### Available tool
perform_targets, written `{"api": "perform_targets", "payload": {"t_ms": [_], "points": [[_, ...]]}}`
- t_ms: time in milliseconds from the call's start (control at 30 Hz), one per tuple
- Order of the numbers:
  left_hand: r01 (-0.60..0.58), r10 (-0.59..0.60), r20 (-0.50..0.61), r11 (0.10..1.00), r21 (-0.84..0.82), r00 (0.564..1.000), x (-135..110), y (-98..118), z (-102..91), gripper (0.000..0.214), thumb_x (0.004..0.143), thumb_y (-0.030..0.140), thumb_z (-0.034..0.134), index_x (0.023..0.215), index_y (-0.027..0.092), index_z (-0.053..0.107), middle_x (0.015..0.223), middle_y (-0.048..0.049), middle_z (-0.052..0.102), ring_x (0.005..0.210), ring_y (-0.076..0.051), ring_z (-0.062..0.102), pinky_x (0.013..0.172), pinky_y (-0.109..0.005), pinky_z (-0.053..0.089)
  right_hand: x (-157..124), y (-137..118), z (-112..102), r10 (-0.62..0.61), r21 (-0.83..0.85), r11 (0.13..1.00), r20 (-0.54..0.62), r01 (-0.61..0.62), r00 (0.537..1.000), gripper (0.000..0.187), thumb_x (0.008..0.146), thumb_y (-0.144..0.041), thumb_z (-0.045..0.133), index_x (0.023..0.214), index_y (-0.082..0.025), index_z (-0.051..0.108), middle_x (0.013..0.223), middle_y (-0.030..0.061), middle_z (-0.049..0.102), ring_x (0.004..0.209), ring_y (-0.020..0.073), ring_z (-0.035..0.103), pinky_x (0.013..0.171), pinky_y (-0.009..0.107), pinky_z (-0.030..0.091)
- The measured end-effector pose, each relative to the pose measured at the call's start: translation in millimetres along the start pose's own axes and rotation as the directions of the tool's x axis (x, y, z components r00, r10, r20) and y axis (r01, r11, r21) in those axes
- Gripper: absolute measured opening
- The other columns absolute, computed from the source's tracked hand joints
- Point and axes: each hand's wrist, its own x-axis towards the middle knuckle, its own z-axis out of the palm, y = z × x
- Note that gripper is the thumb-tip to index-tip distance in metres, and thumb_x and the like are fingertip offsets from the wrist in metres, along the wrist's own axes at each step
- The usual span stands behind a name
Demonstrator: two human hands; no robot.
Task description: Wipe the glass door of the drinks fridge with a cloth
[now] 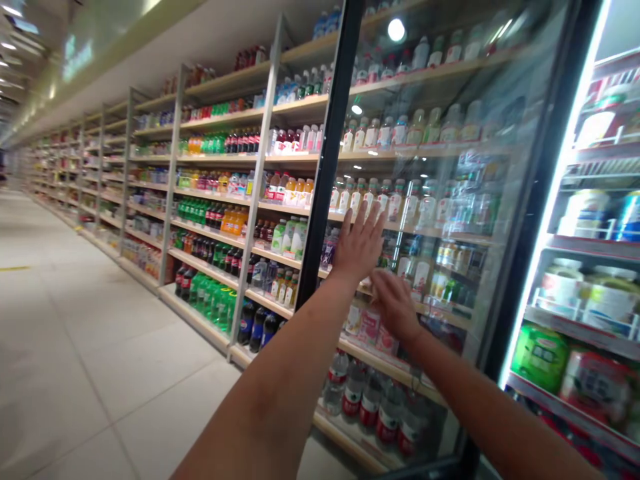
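My left hand [357,248] lies flat with its fingers spread on the glass of a cooler door [450,220] that stands swung out into the aisle. Just below and to the right of it, my right hand [395,305] is also at the glass, fingers stretched out and a little blurred. Neither hand holds anything. The door's black frame edge [325,167] runs just left of my left hand. Through the glass I see shelves of bottled drinks [380,200].
The lit cooler interior [585,293] with tubs and cans on wire shelves stands at the right. Long open shelves of soft-drink bottles [215,220] line the aisle on the left. The pale tiled floor [100,347] stretches away to the far left.
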Motion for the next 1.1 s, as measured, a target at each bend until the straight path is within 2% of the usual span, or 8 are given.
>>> {"api": "perform_targets", "payload": {"t_ms": [133,267,367,467,567,700,933,1100], "points": [[0.004,-0.004,0.004,1.0,0.001,1.0,0.1,-0.3,0.3,0.058,0.102,0.031,0.036,0.157,0.015,0.026,0.166,-0.0073,0.019,0.154,-0.03,0.008,0.127,-0.054,0.01,-71.9,-42.8,4.4,-0.408,0.118,0.913,0.24,0.391,0.881,0.045,0.096,-0.017,0.045,0.14,-0.017,0.054,0.13,0.0112,0.065,0.108,0.0221,0.056,0.093,0.037,0.051],[-0.001,0.001,0.005,1.0,0.018,1.0,0.2,-0.6,0.8,0.057,0.102,0.031,0.035,0.156,0.014,0.027,0.166,-0.0081,0.019,0.154,-0.031,0.009,0.126,-0.055,0.011,-73.6,-16.4,-3.4,-0.531,0.184,0.847,0.292,0.498,0.796,0.043,0.1,-0.022,0.041,0.142,-0.021,0.053,0.132,0.0088,0.065,0.108,0.0193,0.058,0.088,0.033,0.052],[0.002,-0.002,0.008,1.0,0.019,1.0,0.2,-1.0,1.6,0.057,0.102,0.031,0.035,0.156,0.014,0.027,0.166,-0.0084,0.019,0.154,-0.031,0.008,0.127,-0.055,0.011,-37.9,30.1,-11.1,-0.341,0.086,0.94,0.196,0.331,0.919,0.049,0.098,-0.019,0.044,0.146,-0.023,0.048,0.132,0.0108,0.064,0.117,0.0218,0.057,0.096,0.037,0.051],[0.003,-0.003,0.003,1.0,0.009,1.0,0.3,-1.5,2.3,0.059,0.101,0.031,0.037,0.157,0.015,0.026,0.166,-0.0075,0.018,0.154,-0.028,0.003,0.127,-0.054,0.009,-0.8,84.0,-18.0,0.052,-0.032,0.998,-0.025,-0.053,0.998,0.058,0.091,-0.016,0.053,0.148,-0.023,0.045,0.135,0.0154,0.057,0.126,0.0286,0.052,0.104,0.048,0.046],[0.002,-0.002,0.007,1.0,-0.007,1.0,0.5,-1.5,2.1,0.06,0.1,0.031,0.038,0.157,0.016,0.025,0.167,-0.0069,0.017,0.154,-0.027,0.001,0.127,-0.054,0.008,17.6,128.0,-24.0,0.378,-0.064,0.912,-0.253,-0.406,0.89,0.058,0.086,-0.015,0.05,0.144,-0.019,0.051,0.132,0.017,0.055,0.123,0.0314,0.052,0.105,0.057,0.042],[0.006,-0.005,0.02,0.999,-0.032,1.0,0.8,-0.3,0.6,0.059,0.101,0.031,0.038,0.157,0.015,0.026,0.167,-0.0078,0.016,0.154,-0.03,0.003,0.127,-0.055,0.008,-3.7,127.1,-25.1,0.484,-0.07,0.85,-0.284,-0.522,0.828,0.056,0.086,-0.015,0.045,0.141,-0.018,0.053,0.13,0.0178,0.055,0.122,0.0315,0.051,0.105,0.058,0.041],[-0.001,0.001,-0.001,0.998,-0.071,1.0,1.2,-0.9,1.7,0.06,0.1,0.029,0.038,0.157,0.015,0.025,0.166,-0.0088,0.017,0.154,-0.029,0.002,0.126,-0.058,0.006,-128.9,3.7,-12.6,0.146,-0.077,0.987,0.086,-0.139,0.986,0.072,0.09,-0.011,0.048,0.157,-0.027,0.026,0.134,0.0162,0.054,0.124,0.0296,0.053,0.096,0.048,0.054],[0.01,-0.007,0.027,0.995,-0.103,1.0,2.1,-2.1,1.2,0.064,0.097,0.028,0.041,0.157,0.016,0.023,0.167,-0.0087,0.015,0.155,-0.029,0.001,0.127,-0.057,0.003,-128.4,20.3,-29.5,-0.274,0.103,0.962,0.334,0.254,0.902,0.059,0.091,-0.009,0.044,0.148,-0.025,0.045,0.129,0.0101,0.064,0.114,0.0218,0.058,0.093,0.037,0.056]]}}
